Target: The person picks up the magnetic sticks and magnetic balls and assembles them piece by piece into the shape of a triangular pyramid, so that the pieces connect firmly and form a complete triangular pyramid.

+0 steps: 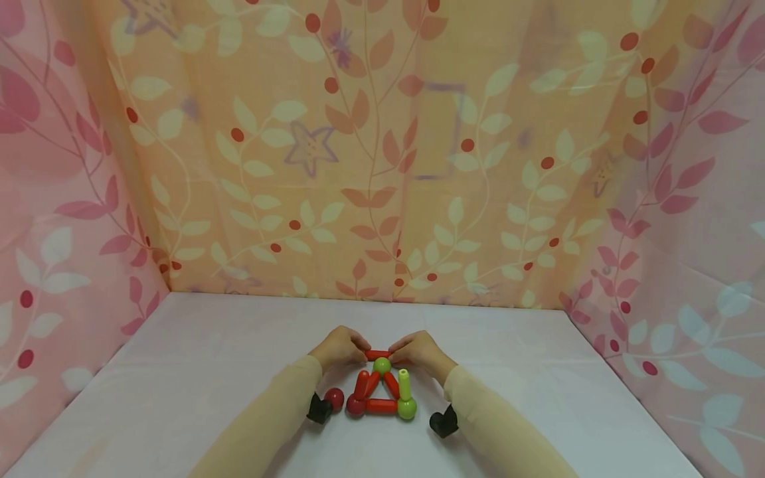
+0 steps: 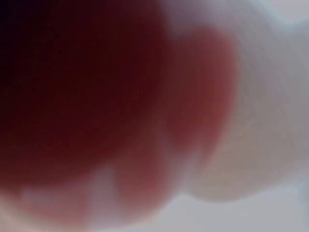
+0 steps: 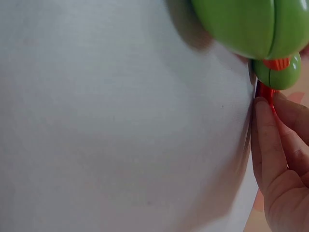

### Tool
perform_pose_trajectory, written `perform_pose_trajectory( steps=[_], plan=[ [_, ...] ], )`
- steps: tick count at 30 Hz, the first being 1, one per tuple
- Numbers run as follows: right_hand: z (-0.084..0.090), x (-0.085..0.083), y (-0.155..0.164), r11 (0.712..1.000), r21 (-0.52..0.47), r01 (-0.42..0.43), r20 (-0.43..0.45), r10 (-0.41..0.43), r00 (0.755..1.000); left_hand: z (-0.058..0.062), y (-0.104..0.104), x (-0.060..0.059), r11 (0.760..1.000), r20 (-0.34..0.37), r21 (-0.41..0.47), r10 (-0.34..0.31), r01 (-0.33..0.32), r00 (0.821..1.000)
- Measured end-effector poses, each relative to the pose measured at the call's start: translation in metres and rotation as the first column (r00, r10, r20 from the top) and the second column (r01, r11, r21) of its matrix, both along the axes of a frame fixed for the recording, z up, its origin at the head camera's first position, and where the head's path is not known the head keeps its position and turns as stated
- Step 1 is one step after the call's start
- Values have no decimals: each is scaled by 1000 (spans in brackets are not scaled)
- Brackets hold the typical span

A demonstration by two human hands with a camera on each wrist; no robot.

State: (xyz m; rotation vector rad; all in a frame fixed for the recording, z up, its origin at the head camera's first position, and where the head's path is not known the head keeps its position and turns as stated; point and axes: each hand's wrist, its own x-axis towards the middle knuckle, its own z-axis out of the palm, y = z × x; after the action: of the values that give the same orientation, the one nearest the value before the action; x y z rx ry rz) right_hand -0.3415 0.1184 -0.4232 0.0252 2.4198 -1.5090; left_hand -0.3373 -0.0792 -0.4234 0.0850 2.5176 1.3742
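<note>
Just behind a green ball (image 1: 382, 366), both hands hold a short red rod (image 1: 378, 354) lying crosswise. My left hand (image 1: 342, 345) pinches its left end, my right hand (image 1: 423, 350) its right end. That ball forms the far corner of a triangle of red rods (image 1: 381, 405). A dark red ball (image 1: 355, 405) with a raised red rod (image 1: 361, 384) makes the near left corner. At the near right, another green ball (image 1: 407, 407) carries a yellow-green rod (image 1: 404, 384). The right wrist view shows fingers (image 3: 270, 140) on the red rod; the left one is blurred.
A separate red ball (image 1: 334, 399) lies left of the triangle, beside the black wrist camera (image 1: 319, 409). Another black wrist camera (image 1: 444, 421) sits at the right wrist. Patterned cloth (image 1: 370, 166) encloses the white table (image 1: 227, 352) at the back and sides.
</note>
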Motion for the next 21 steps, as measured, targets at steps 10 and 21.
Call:
perform_pose_trajectory(
  steps=[10,21],
  plan=[
    [-3,0,-3,999,-25,28,9,-28,1000,-3,-1,2,1000,-29,7,2,-2,1000],
    [12,1,-1,999,-5,53,-30,-54,998,2,-1,-2,999,-90,31,13,-11,996]
  ],
)
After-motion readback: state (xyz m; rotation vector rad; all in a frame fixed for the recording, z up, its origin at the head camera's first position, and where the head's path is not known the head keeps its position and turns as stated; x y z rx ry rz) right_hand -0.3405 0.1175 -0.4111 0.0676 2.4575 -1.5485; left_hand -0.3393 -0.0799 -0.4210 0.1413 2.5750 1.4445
